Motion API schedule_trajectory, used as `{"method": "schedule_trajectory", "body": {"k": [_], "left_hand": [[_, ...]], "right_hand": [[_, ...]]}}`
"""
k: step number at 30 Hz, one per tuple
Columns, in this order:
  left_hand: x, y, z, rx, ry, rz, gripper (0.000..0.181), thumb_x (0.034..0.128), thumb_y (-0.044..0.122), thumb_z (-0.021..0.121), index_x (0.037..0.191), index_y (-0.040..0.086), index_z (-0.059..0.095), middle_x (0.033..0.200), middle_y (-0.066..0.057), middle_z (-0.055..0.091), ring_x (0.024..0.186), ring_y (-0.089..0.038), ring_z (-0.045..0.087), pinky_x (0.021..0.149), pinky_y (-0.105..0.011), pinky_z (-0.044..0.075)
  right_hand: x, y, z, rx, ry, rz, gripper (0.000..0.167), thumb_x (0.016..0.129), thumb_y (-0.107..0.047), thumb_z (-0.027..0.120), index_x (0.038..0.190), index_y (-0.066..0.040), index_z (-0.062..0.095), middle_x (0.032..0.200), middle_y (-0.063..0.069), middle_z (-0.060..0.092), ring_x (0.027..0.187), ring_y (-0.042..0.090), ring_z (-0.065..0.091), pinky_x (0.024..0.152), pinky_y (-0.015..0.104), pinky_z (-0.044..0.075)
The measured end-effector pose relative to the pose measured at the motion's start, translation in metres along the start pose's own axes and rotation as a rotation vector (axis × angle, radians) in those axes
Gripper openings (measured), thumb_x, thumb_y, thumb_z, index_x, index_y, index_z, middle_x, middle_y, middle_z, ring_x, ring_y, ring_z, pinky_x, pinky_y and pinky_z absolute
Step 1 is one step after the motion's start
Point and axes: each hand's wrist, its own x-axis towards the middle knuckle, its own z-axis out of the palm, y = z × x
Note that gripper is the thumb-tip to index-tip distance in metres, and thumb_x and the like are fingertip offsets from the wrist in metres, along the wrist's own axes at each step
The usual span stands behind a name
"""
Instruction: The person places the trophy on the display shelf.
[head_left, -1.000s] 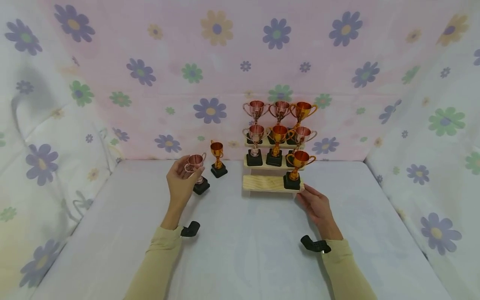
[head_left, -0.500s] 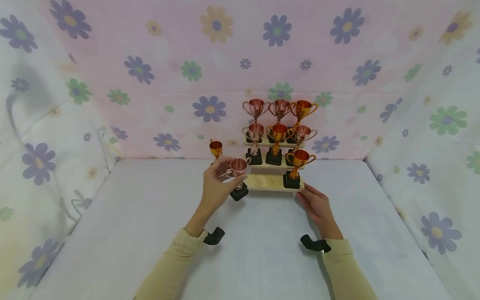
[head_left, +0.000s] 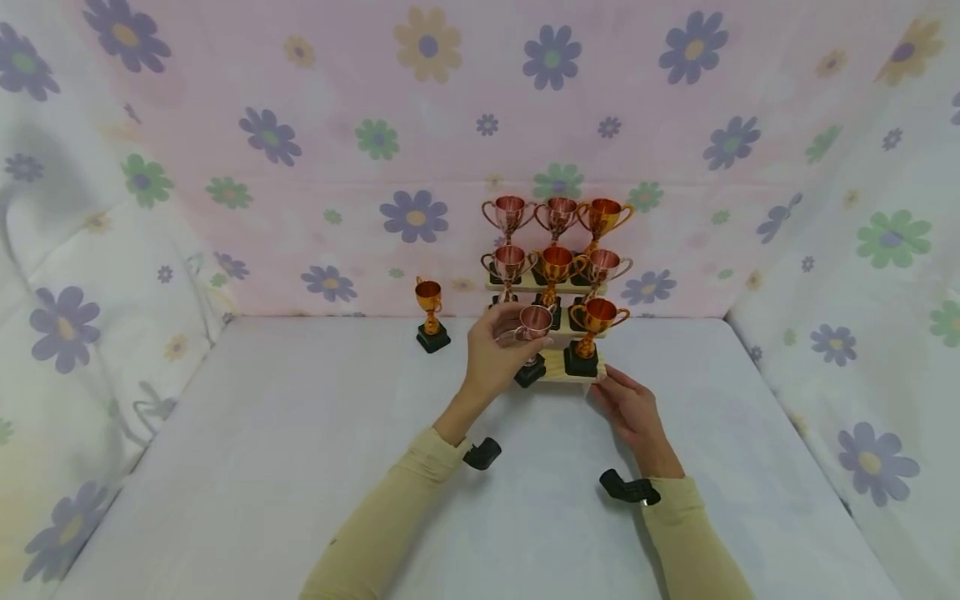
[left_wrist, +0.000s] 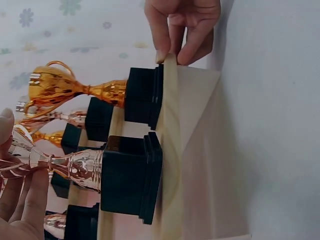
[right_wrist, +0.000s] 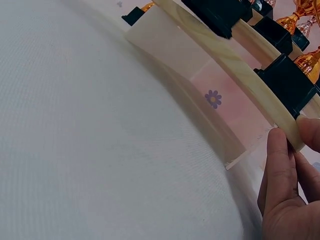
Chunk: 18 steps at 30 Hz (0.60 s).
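In the head view, my left hand grips a rose-gold trophy cup by its bowl, over the left part of the bottom wooden shelf. Its black base is very close to the board in the left wrist view; whether they touch I cannot tell. A gold trophy stands at that shelf's right end. My right hand pinches the board's right end between thumb and fingers, as the right wrist view also shows.
Behind, two higher shelves carry several gold and rose-gold trophies, partly hidden by my left hand. A lone gold trophy stands on the white tabletop to the left. Flowered cloth hangs behind and at both sides.
My left hand has carried the rose-gold trophy rightward from beside the lone gold trophy to the bottom shelf. The right hand keeps its grip on the shelf end.
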Motion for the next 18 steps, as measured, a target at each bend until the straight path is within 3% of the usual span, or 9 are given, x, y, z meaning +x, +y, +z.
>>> {"method": "schedule_trajectory", "body": {"k": [5,13,18], "left_hand": [[0.006,-0.006,0.010,-0.031,-0.035,-0.015,0.055,0.0776,-0.006,0.084,0.127,-0.007,0.061,0.120,-0.025,0.067,0.106,-0.038,0.068,0.089,-0.048,0.061],[0.016,-0.013,0.015,-0.022,-0.134,-0.047,0.053,0.0835,-0.005,0.080,0.133,-0.001,0.060,0.127,-0.020,0.065,0.107,-0.030,0.068,0.088,-0.032,0.062],[0.021,-0.015,0.015,-0.013,-0.179,-0.048,0.052,0.0875,-0.004,0.076,0.136,-0.001,0.059,0.130,-0.019,0.062,0.105,-0.029,0.069,0.088,-0.030,0.061]], "right_hand": [[-0.002,-0.001,-0.001,-0.013,-0.009,-0.009,0.056,0.104,-0.013,0.057,0.156,-0.007,0.038,0.161,0.012,0.038,0.106,0.006,0.066,0.103,0.023,0.052],[-0.002,-0.002,0.000,-0.002,-0.004,-0.005,0.056,0.104,-0.012,0.058,0.156,-0.006,0.038,0.160,0.012,0.038,0.105,0.006,0.067,0.102,0.023,0.052],[0.000,0.000,-0.001,0.007,-0.009,-0.005,0.057,0.104,-0.011,0.058,0.156,-0.005,0.038,0.160,0.013,0.038,0.102,0.005,0.068,0.100,0.023,0.054]]}}
